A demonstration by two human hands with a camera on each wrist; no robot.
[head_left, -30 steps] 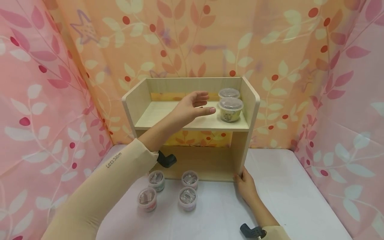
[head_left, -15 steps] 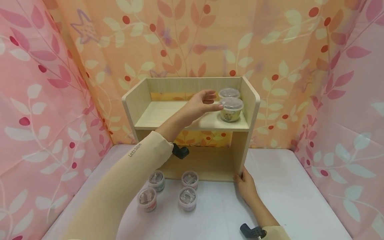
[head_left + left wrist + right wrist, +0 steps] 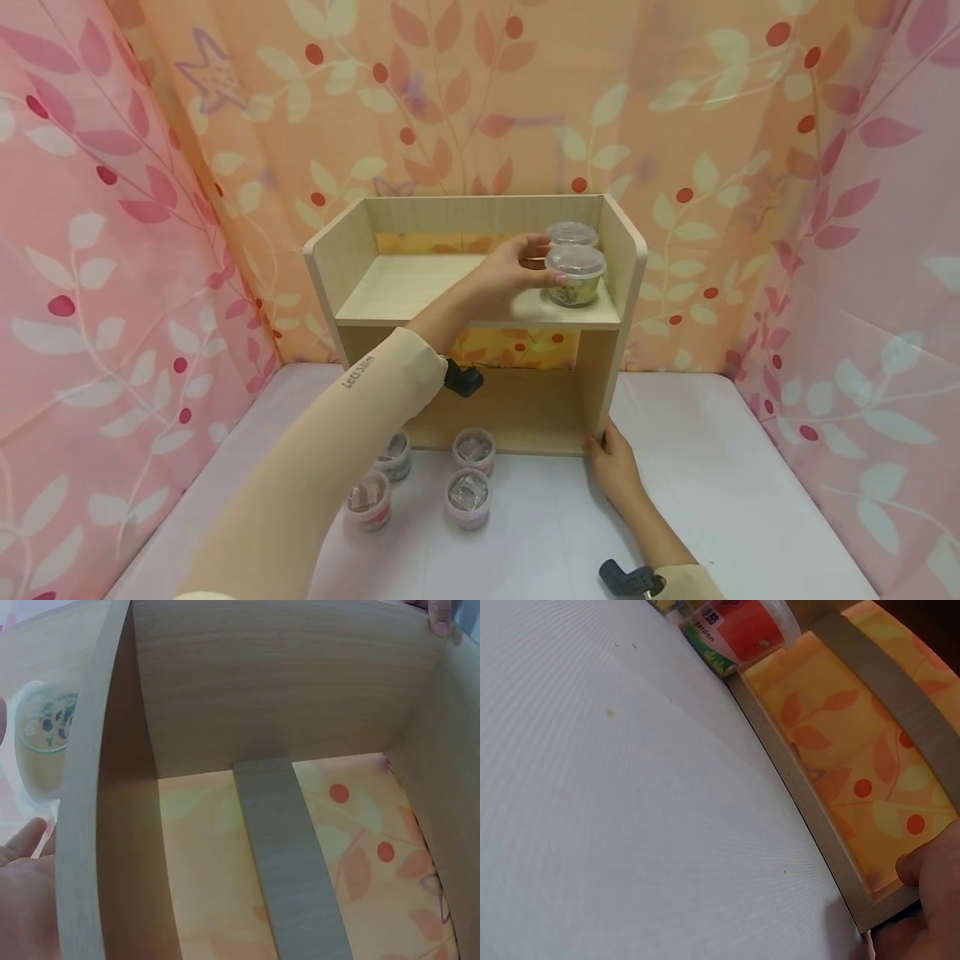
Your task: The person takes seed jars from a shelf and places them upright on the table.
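My left hand (image 3: pixel 510 268) reaches over the upper board, its thumb overlapping the front lidded plastic tub (image 3: pixel 577 287) and its other fingers stretched toward that tub's far side. The tub is clear with a yellow band and stands at the shelf's right end. In the left wrist view, fingers (image 3: pixel 28 834) lie close to the tub (image 3: pixel 45 761), which the board edge partly hides. My right hand (image 3: pixel 617 467) grips the lower front edge of the right side panel of the pale wooden shelf (image 3: pixel 480 323); its thumb shows inside the panel in the right wrist view.
A second lidded tub (image 3: pixel 573 234) stands behind the front one. On the white tabletop (image 3: pixel 720 483), several small tubs, including a pinkish tub (image 3: pixel 470 500), stand before the shelf. The left forearm passes over the left ones. Floral curtains (image 3: pixel 480 100) surround the table.
My left hand has moved right across the upper board, from short of the front tub to its side. The right hand stays on the panel; the tubs have not moved.
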